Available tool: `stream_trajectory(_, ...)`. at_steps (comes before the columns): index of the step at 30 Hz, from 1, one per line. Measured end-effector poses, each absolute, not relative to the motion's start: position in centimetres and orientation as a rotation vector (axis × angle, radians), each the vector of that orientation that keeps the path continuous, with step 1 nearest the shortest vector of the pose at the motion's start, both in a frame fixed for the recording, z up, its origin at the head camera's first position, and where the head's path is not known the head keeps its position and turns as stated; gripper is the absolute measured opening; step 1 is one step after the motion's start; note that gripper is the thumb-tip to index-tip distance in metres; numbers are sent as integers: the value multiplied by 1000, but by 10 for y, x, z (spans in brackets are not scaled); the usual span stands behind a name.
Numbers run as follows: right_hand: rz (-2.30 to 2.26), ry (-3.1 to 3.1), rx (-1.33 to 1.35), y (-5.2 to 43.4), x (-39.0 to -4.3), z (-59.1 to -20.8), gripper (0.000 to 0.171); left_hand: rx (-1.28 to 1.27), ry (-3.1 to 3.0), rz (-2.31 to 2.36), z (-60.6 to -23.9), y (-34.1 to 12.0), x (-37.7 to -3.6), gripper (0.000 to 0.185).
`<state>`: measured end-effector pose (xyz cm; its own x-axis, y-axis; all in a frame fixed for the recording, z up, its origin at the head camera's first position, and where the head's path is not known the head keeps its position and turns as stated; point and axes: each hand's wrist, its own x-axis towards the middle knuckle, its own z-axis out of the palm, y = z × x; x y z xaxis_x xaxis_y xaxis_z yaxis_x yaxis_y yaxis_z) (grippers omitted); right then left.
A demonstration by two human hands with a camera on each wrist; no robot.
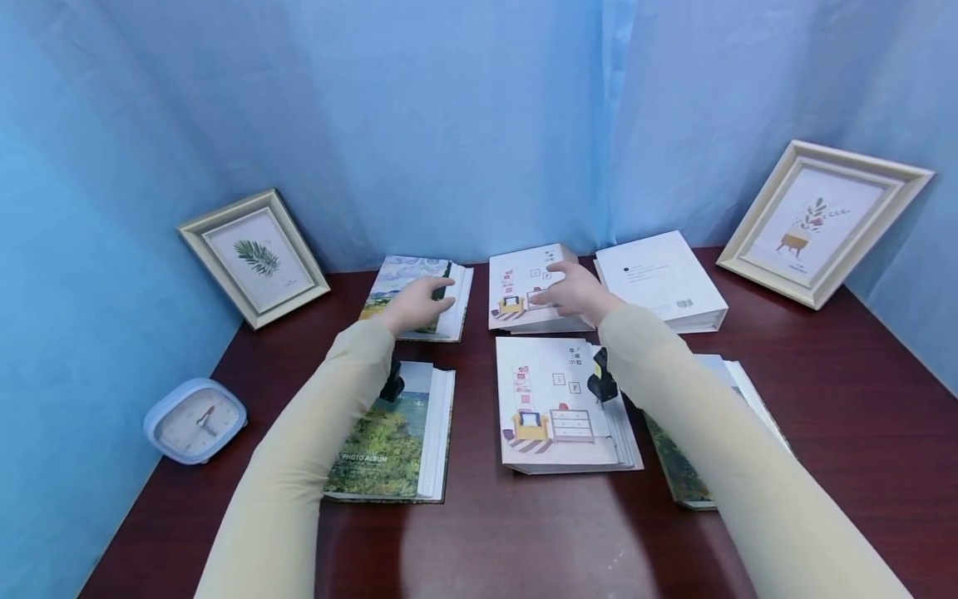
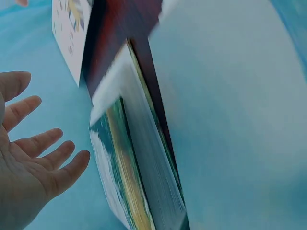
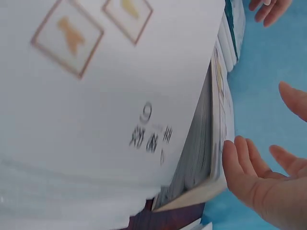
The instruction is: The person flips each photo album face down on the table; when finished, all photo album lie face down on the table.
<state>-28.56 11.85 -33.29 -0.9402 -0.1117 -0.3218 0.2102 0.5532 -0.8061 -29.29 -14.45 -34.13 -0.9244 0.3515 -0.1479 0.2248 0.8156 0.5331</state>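
My left hand [image 1: 421, 303] hovers flat over a landscape-cover album [image 1: 404, 281] at the back left, fingers straight. In the left wrist view the left hand [image 2: 36, 160] shows an open palm beside that album [image 2: 129, 182], apart from it. My right hand [image 1: 572, 291] lies with straight fingers on a white album with a room drawing [image 1: 520, 287] at the back centre. The right wrist view shows the right hand [image 3: 259, 177] with its fingertips at the page edge of that album [image 3: 96, 120]. Neither hand grips anything.
More albums lie on the dark red table [image 1: 838, 391]: a white one [image 1: 662, 279] back right, a "Photo Album" [image 1: 397, 433] front left, a room-drawing one [image 1: 557, 408] front centre, another [image 1: 696, 474] under my right arm. Two picture frames [image 1: 254, 256] [image 1: 823, 218] lean on the blue curtain. A clock [image 1: 195, 420] lies at left.
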Motion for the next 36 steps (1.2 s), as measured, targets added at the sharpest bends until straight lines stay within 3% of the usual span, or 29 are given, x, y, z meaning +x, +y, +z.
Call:
stream_trajectory(16, -1471, 2310, -49, 66, -280, -341, 76, 178, 2842, 767, -341, -204, -296, 55)
stream_trajectory(36, -1499, 2133, -80, 15, -274, -352, 79, -84, 2715, 809, -350, -221, -292, 70)
